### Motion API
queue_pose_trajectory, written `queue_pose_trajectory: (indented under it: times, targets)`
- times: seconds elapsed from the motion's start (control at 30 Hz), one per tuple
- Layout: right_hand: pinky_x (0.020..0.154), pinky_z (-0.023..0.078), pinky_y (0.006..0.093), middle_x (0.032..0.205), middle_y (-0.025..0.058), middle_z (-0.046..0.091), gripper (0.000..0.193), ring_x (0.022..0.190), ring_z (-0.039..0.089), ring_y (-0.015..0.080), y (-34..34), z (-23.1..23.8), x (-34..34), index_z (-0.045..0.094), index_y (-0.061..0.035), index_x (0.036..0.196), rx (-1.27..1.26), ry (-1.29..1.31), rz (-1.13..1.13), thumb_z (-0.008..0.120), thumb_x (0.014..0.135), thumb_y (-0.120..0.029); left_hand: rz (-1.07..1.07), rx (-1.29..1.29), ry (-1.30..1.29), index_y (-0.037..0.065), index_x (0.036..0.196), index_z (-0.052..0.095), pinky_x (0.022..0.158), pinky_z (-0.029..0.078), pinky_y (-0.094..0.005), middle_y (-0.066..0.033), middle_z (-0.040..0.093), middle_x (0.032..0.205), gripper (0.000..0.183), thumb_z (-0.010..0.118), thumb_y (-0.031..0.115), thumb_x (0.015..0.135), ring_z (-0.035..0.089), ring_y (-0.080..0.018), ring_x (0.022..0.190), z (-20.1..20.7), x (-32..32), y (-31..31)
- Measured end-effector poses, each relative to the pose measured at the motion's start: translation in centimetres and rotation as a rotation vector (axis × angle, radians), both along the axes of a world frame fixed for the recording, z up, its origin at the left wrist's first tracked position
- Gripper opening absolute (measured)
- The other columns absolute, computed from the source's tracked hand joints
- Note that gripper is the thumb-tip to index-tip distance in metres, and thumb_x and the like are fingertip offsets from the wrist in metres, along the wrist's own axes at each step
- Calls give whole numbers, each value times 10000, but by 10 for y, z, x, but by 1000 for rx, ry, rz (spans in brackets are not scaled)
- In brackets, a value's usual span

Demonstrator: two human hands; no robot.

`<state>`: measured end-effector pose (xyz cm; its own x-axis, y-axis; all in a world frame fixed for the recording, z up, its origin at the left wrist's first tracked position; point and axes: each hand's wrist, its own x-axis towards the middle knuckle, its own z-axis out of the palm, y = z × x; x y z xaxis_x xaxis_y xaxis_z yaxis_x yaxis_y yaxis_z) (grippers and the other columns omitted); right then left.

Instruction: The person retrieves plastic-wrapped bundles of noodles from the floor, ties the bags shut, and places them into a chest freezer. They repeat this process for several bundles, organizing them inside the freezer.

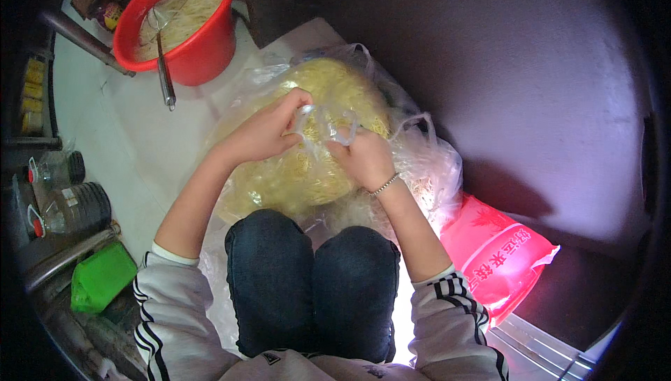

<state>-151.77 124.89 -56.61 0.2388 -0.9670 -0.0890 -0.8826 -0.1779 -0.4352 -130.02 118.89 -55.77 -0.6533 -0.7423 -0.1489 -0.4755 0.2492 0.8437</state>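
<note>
In front of my knees lies a big clear plastic bag (pixel 279 184) stuffed with yellow, noodle-like strands. My left hand (pixel 274 124) pinches one of the bag's handles over the middle of the bundle. Close beside it, my right hand (pixel 365 156), with a beaded bracelet on the wrist, has its fingers closed round the other handle (pixel 347 129). The two handles come near each other between my hands; whether they are knotted I cannot tell. Another clear bag (pixel 437 164) with pale contents rests against the right side of the yellow bundle.
A red tub (pixel 218 56) of pale strands, with a wire strainer (pixel 163 66) in it, stands far left. A pink printed bag (pixel 500 252) lies at right. Along the left are large bottles (pixel 77 210), a metal rail and a green box (pixel 103 276). A dark panel (pixel 517 80) borders the right.
</note>
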Motion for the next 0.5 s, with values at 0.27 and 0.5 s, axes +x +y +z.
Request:
queue_pose_trajectory:
  times: [0.27,0.5]
  targets:
    - [602,485,441,701,148,622,296,668,616,340,4,22,-39,637,-70,756,55,319,104,614,813,-360,-219,-207,-384,153,1163,474,682,462,-420,-128,602,825,499,691,90,717,598,-334,805,21,19,-5]
    - [460,354,308,526,18,475,332,459,468,162,-16,38,-74,558,-66,667,-50,-276,-52,638,842,-337,75,-317,-208,116,1045,545,622,455,-309,-58,513,719,350,703,93,733,561,-207,691,47,6,-20]
